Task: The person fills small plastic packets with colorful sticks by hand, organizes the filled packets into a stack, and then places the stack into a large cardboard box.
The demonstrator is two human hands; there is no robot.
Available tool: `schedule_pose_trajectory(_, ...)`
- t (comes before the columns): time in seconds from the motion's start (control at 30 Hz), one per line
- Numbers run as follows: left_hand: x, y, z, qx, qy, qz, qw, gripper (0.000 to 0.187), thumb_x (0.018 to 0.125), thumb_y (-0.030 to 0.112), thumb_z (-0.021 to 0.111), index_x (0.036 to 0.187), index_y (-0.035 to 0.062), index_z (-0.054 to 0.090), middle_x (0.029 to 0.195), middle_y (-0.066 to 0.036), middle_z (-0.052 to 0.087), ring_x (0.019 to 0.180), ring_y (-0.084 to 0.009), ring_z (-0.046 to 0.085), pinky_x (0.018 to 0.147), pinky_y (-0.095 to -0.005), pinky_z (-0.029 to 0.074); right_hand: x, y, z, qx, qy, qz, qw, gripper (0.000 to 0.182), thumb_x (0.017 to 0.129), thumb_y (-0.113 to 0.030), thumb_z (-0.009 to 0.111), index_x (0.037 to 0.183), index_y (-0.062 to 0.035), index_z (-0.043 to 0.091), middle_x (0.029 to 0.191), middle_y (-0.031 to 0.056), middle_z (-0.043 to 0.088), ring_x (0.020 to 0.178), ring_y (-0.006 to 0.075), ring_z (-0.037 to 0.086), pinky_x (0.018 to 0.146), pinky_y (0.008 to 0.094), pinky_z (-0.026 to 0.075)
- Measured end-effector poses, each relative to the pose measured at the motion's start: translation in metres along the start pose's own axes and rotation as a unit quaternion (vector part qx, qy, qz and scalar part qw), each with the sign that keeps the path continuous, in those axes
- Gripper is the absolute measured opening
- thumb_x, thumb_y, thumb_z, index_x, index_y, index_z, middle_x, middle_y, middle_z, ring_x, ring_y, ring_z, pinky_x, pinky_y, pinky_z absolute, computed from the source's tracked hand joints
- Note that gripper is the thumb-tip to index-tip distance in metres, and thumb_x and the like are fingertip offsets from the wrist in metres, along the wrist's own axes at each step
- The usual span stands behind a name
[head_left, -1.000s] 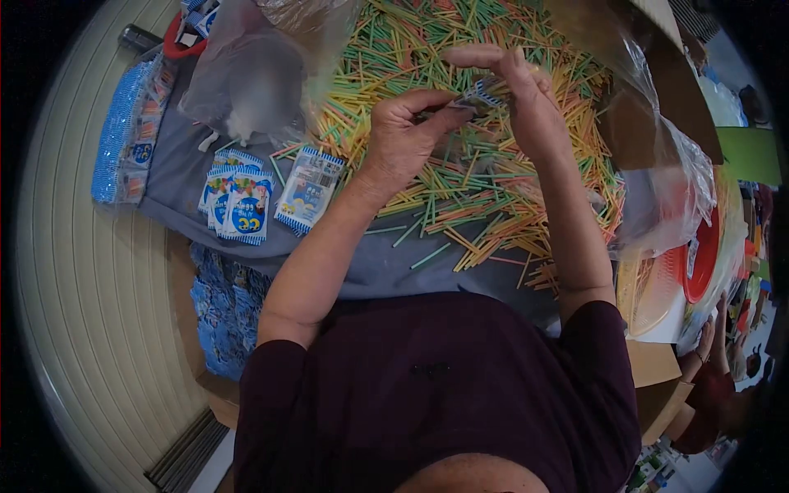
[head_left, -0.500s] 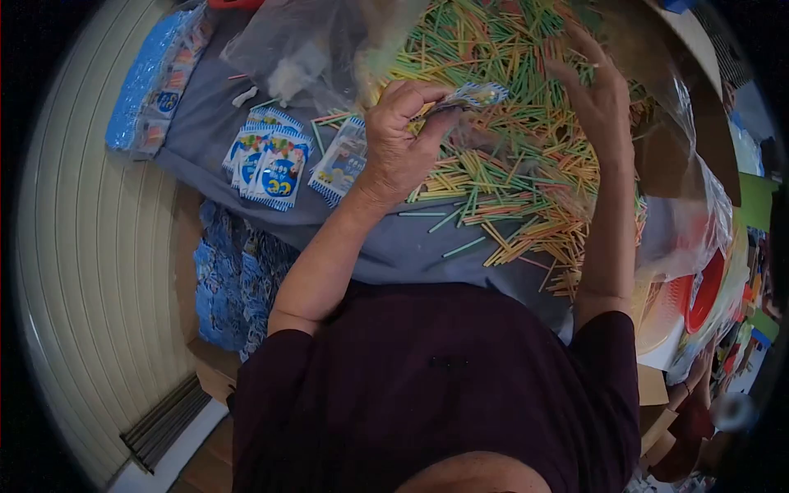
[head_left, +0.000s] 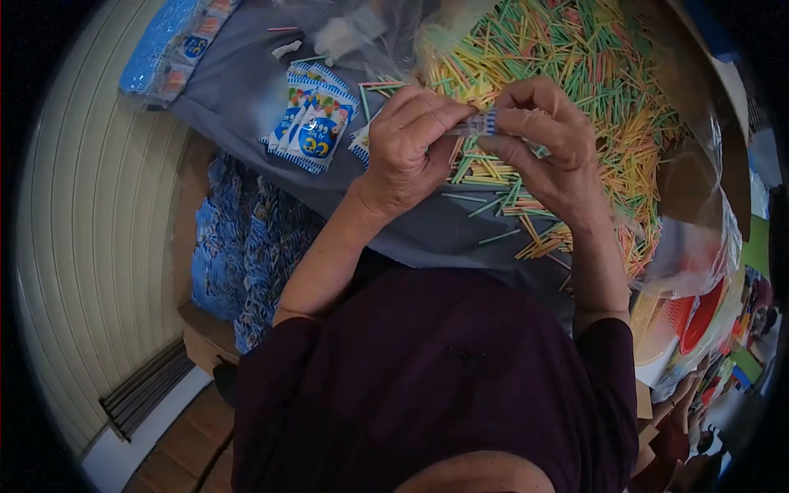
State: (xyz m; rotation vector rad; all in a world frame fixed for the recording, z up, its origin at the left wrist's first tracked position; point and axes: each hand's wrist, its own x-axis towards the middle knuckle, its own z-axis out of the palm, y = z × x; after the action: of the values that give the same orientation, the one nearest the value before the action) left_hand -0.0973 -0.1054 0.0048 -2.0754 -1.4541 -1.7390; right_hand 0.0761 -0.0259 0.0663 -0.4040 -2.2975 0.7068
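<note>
My left hand [head_left: 408, 148] is closed, pinching one end of a small plastic packet [head_left: 477, 125] between thumb and fingers. At the packet's blue-striped other end, the curled fingers of my right hand [head_left: 559, 152] are pinched too. Both hands partly cover the packet, and its contents cannot be made out. Beneath and beyond them spreads a large heap of thin green, yellow and orange sticks [head_left: 567, 49]. To the left of my left hand lie several blue-and-white printed packets [head_left: 319, 127], overlapping on grey cloth [head_left: 234, 123]. Another packet [head_left: 360, 145] is mostly hidden by my left wrist.
Clear plastic sheeting [head_left: 707, 246] edges the heap at right. A clear bag of blue packets [head_left: 168, 53] lies at upper left. Below the cloth, many blue packets [head_left: 246, 238] fill a cardboard box [head_left: 205, 337]. A red basket [head_left: 699, 316] and other people appear at far right.
My right hand has come down and left from over the heap to the packet, and its fingers have closed on it. The view has shifted, so the surroundings sit differently.
</note>
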Motion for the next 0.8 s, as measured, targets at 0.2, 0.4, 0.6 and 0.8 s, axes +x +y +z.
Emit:
schedule_pose_trajectory(0.2, -0.024, 0.001, -0.032, -0.02, 0.024, -0.065, 0.997, 0.036, 0.07, -0.008, 0.07, 0.105, 0.0028, 0.07, 0.092, -0.011, 0.07, 0.076, -0.0264, 0.065, 0.071, -0.0339, 0.052, 0.0, -0.002, -0.028, 0.264, 0.095, -0.002, 0.96, 0.022, 0.078, -0.008, 0.074, 0.095, 0.0047, 0.07, 0.1, 0.0093, 0.065, 0.089, 0.0158, 0.06, 0.075, 0.029, 0.048)
schedule_pose_trajectory(0.4, -0.05, -0.017, -0.099, 0.197, -0.082, -0.233, 0.949, 0.049, 0.075, -0.004, 0.066, 0.123, 0.0048, 0.063, 0.101, -0.015, 0.067, 0.089, -0.0332, 0.063, 0.079, -0.0415, 0.05, -0.043, 0.077, -0.08, -0.346, 0.035, 0.195, 0.917, 0.033, 0.085, -0.016, 0.07, 0.117, -0.0107, 0.069, 0.111, 0.0128, 0.065, 0.094, 0.0305, 0.064, 0.081, 0.0373, 0.052)
schedule_pose_trajectory(0.6, -0.042, -0.029, -0.108, 0.354, -0.189, -0.208, 0.892, 0.066, 0.076, 0.001, 0.066, 0.14, 0.0105, 0.049, 0.116, -0.014, 0.054, 0.105, -0.0369, 0.05, 0.093, -0.0458, 0.042, -0.085, 0.096, -0.1, -0.246, 0.02, 0.222, 0.943, 0.048, 0.082, -0.009, 0.067, 0.128, -0.0217, 0.063, 0.129, 0.0137, 0.056, 0.11, 0.0341, 0.059, 0.09, 0.0461, 0.048)
schedule_pose_trajectory(0.8, -0.015, 0.009, -0.068, 0.345, -0.167, -0.124, 0.915, 0.05, 0.075, 0.005, 0.07, 0.124, 0.0072, 0.062, 0.107, -0.012, 0.057, 0.102, -0.0331, 0.052, 0.091, -0.0451, 0.042, -0.076, 0.111, -0.103, -0.562, -0.091, 0.057, 0.82, 0.068, 0.08, 0.005, 0.055, 0.136, -0.0328, 0.056, 0.141, 0.0147, 0.045, 0.127, 0.0361, 0.045, 0.099, 0.0558, 0.038)
